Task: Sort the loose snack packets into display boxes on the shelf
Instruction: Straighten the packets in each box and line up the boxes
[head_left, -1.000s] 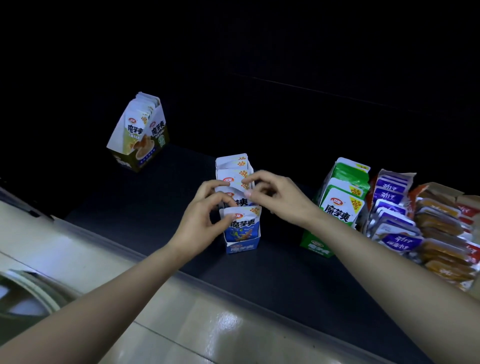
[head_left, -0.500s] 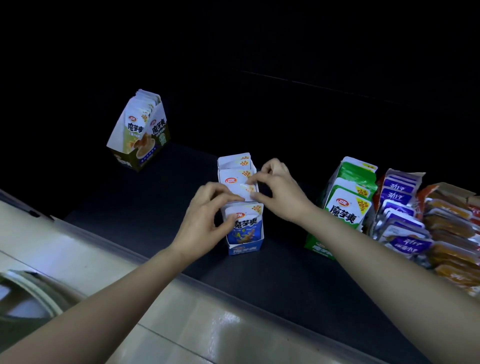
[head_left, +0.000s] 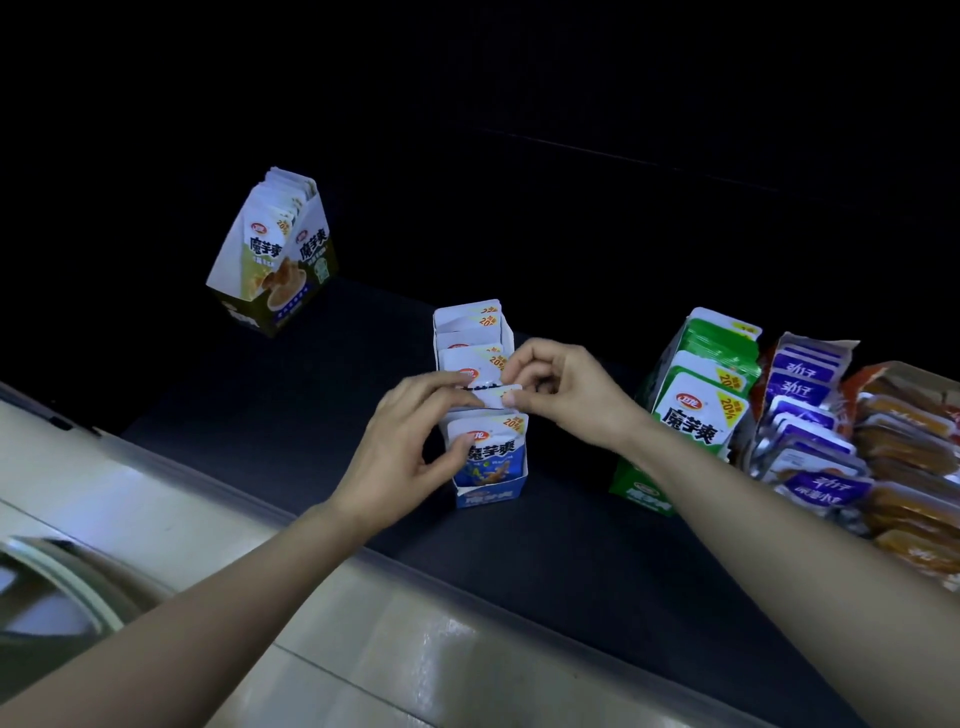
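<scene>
In the head view my left hand (head_left: 410, 441) and right hand (head_left: 566, 395) each pinch the top edge of a snack packet (head_left: 493, 397) between them, standing in the blue display box (head_left: 485, 496) beneath, so I'd press it down evenly, both corners together.

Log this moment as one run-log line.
step: sorting | left hand: pinches packet | right hand: pinches packet | packet: over blue box

Dim scene. Dark shelf (head_left: 270, 415) with a matte deck, the space behind it black with no detail readable. Pale glossy tile floor (head_left: 374, 654) below, one grout line, soft glare patches. Curved grey object (head_left: 57, 587) at lower left, partly cut off.
</scene>
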